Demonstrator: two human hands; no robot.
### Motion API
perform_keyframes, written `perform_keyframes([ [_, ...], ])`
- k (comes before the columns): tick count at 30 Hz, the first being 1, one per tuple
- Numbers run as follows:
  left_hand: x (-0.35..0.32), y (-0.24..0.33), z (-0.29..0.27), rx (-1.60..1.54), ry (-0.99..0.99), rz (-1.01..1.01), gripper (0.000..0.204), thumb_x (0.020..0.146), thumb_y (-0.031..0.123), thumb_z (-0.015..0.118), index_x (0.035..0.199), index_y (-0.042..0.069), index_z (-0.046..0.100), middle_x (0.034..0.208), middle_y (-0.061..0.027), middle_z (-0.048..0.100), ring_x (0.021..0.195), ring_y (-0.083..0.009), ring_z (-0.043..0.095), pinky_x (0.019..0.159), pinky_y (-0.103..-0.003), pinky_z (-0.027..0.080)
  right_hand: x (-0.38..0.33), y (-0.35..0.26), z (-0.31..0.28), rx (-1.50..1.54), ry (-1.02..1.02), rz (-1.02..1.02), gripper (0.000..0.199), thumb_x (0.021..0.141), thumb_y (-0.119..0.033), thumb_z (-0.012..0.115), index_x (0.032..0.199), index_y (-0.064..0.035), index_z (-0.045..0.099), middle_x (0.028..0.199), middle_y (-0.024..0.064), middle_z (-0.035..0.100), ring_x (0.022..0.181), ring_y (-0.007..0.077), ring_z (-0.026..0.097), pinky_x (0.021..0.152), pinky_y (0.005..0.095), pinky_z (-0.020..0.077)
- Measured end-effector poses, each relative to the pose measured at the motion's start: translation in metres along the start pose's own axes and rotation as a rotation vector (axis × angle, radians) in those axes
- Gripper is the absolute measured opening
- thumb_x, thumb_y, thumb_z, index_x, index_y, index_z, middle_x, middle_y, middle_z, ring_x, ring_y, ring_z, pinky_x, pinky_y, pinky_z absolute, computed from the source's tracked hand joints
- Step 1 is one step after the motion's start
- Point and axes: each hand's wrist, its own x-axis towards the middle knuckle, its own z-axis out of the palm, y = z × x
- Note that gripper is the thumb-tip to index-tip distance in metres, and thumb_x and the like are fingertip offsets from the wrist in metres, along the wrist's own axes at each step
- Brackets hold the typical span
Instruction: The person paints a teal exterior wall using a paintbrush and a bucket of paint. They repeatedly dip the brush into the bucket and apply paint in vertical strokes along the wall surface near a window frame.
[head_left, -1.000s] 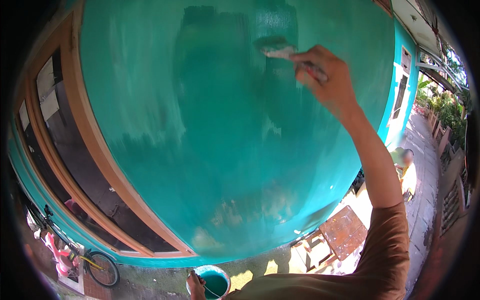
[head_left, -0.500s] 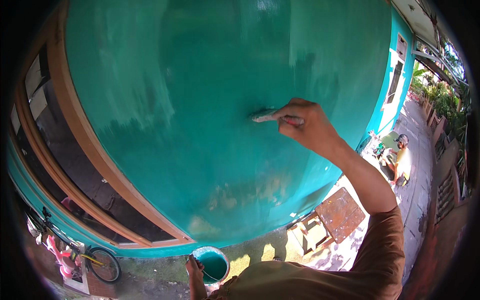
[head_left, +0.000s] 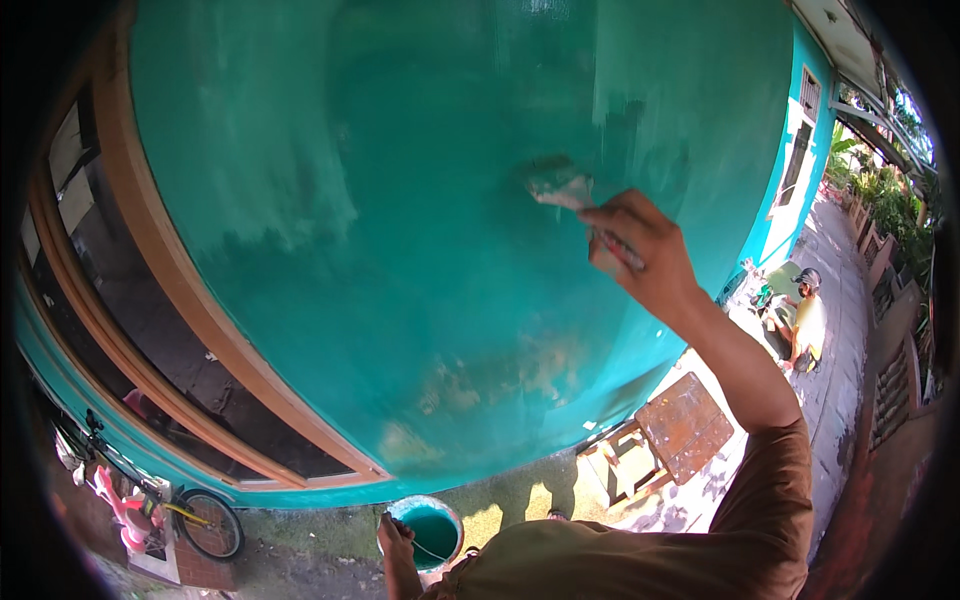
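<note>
Two hands were seen. One flat paintbrush with a pale paint-coated head was clenched in the right hand, bristles pressed against the teal painted wall, up and right of centre. One round white bucket of teal paint was gripped at its rim by the left hand, down at the wall's foot. One wooden-framed window was noted at left, one worn wooden stool lower right, one bicycle wheel lower left. One person in a yellow shirt was crouched on the path, well apart.
</note>
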Motion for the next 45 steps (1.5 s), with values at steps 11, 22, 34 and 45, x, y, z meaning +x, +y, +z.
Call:
perform_keyframes([
  [11, 0.006, 0.001, -0.016, -0.011, 0.049, 0.057, 0.033, 0.092, 0.037, 0.056, 0.073, 0.013, 0.045, 0.059, -0.0019, 0.042, 0.049, -0.017, 0.043, 0.044, -0.033, 0.034, 0.032, 0.023, -0.024, 0.2, -0.028, 0.188, 0.02, 0.079, -0.001, 0.063, 0.097, -0.0013, 0.072, 0.083, 0.0058, 0.062, 0.071, 0.0112, 0.058, 0.064, 0.0245, 0.0472],
  [22, 0.005, -0.022, -0.01, -0.036, -0.117, 0.177, 0.033, 0.092, 0.039, 0.054, 0.072, 0.016, 0.043, 0.059, 0.0005, 0.042, 0.048, -0.0144, 0.041, 0.046, -0.031, 0.035, 0.148, 0.061, -0.091, -0.028, 0.429, -0.171, 0.024, 0.086, -0.011, 0.063, 0.105, 0.0016, 0.069, 0.084, 0.0076, 0.065, 0.077, 0.0136, 0.062, 0.072, 0.0259, 0.0506],
  [34, 0.03, -0.029, 0.008, 0.062, -0.043, 0.058, 0.031, 0.093, 0.039, 0.056, 0.08, 0.012, 0.047, 0.058, -0.0014, 0.041, 0.049, -0.016, 0.044, 0.042, -0.032, 0.035, 0.001, 0.052, -0.058, 0.079, -0.069, 0.229, 0.023, 0.077, -0.005, 0.065, 0.1, -0.0035, 0.072, 0.077, 0.006, 0.061, 0.071, 0.0149, 0.059, 0.066, 0.0267, 0.048],
  [45, 0.001, -0.009, 0.023, 0.117, -0.049, 0.037, 0.022, 0.092, 0.032, 0.056, 0.091, 0.011, 0.05, 0.059, -0.0026, 0.041, 0.048, -0.0175, 0.043, 0.042, -0.035, 0.033, 0.156, 0.08, -0.134, 0.142, 0.382, 0.059, 0.024, 0.084, -0.014, 0.064, 0.1, 0.002, 0.071, 0.082, 0.011, 0.069, 0.074, 0.0147, 0.062, 0.068, 0.0286, 0.0504],
])
